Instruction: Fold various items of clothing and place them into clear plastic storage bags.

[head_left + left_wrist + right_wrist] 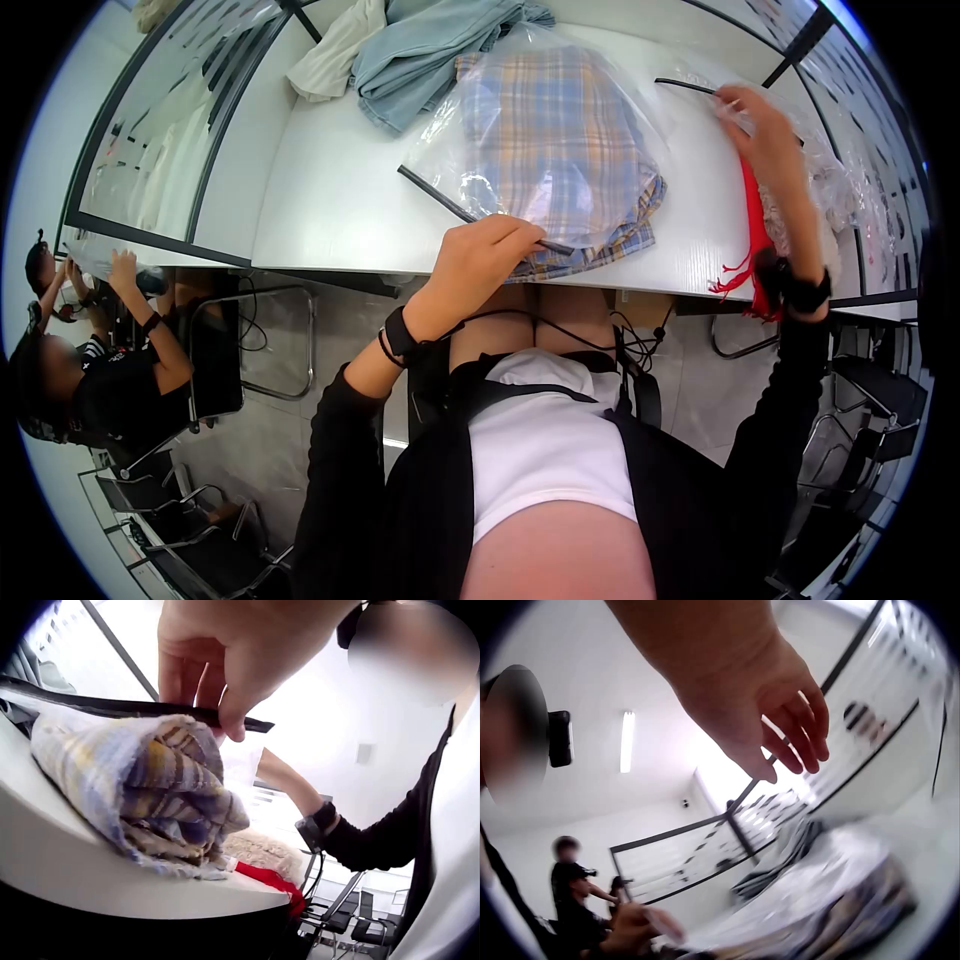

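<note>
A folded plaid garment (550,130) in blue and tan lies on the table inside a clear plastic bag (430,150); its near end sticks out past the bag's mouth. My left hand (480,260) pinches the black strip (112,705) along that mouth between thumb and fingers, just above the fabric. To the right, my right hand (765,145) reaches over the table, its fingertips near the end of another black strip (685,84) by a heap of clear plastic (825,170). In the right wrist view its fingers (802,742) are loosely spread with nothing between them.
Light blue jeans (410,65) and a cream cloth (335,50) lie at the back left. Red tasselled fabric (752,225) hangs over the table's front edge at right, beside a fluffy beige item (262,851). Framed partitions border the table; other people sit at left.
</note>
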The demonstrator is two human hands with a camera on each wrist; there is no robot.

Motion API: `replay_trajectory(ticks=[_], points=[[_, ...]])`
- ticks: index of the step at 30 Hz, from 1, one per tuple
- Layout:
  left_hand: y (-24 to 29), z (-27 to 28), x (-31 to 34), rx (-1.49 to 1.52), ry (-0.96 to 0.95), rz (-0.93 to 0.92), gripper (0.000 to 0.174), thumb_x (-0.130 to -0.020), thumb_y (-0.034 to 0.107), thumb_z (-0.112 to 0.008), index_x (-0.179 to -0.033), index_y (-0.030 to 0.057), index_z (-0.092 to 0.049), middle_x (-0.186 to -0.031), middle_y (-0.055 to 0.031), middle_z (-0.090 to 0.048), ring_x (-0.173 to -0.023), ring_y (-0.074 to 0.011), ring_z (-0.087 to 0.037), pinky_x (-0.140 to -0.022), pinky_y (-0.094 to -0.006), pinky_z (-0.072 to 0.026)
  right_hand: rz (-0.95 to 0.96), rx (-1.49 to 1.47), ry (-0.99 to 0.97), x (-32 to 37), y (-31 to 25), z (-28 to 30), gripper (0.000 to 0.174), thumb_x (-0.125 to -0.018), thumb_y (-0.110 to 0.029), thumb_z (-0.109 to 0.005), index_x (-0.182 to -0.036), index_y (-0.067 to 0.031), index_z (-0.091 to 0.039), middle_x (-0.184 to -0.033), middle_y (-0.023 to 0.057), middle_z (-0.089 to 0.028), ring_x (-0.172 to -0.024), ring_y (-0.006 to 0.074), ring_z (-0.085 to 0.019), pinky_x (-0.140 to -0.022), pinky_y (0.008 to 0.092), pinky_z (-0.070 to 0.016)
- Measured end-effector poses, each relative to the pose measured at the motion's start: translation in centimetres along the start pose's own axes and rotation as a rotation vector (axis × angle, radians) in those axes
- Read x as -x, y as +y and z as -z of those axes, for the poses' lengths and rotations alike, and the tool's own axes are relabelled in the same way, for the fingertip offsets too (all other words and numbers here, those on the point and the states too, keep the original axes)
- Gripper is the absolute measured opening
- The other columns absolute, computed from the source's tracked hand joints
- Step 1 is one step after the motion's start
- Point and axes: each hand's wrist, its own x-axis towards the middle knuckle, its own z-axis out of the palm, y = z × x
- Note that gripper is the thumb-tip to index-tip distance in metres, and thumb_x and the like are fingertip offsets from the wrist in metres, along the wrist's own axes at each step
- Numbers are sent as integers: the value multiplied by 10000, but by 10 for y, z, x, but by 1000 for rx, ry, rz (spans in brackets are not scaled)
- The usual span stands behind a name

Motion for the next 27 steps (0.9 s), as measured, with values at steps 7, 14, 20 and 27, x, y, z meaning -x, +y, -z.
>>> replay_trajectory(ticks=[7,14,20,27], points=[[9,-6,-18,113,25,110,134,-769,186,-684,-855,97,-633,-673,-48,-619,-573,-221,-596,-497,-294,-455,221,-513,-211,57,-126,-36,311,-762,-206,-710,-1015,-60,-606,-998,102,-610,-941,283,-580,-792,344,-471],[15,-13,-23,126,-13,151,120,-762,199,-691,-834,110,-654,-694,-44,-629,-598,-215,-599,-505,-301,-450,113,-628,-111,59,-133,-51,89,-794,-52,-653,-876,-20,-639,-762,92,-637,-674,249,-611,-618,311,-473],[-12,2,1,158,63,267,129,-727,65,-717,-853,50,-692,-782,-69,-670,-699,-200,-624,-620,-279,-485,-149,-701,-20,73,-111,-38,46,-820,-15,-624,-840,24,-636,-724,70,-650,-650,140,-628,-637,238,-477],[-41,19,16,39,127,316,126,-728,26,-708,-851,46,-692,-843,-60,-680,-782,-203,-638,-701,-285,-497,-377,-920,98,96,-68,-34,88,-878,-35,-590,-897,49,-605,-767,51,-607,-695,119,-602,-667,223,-455]])
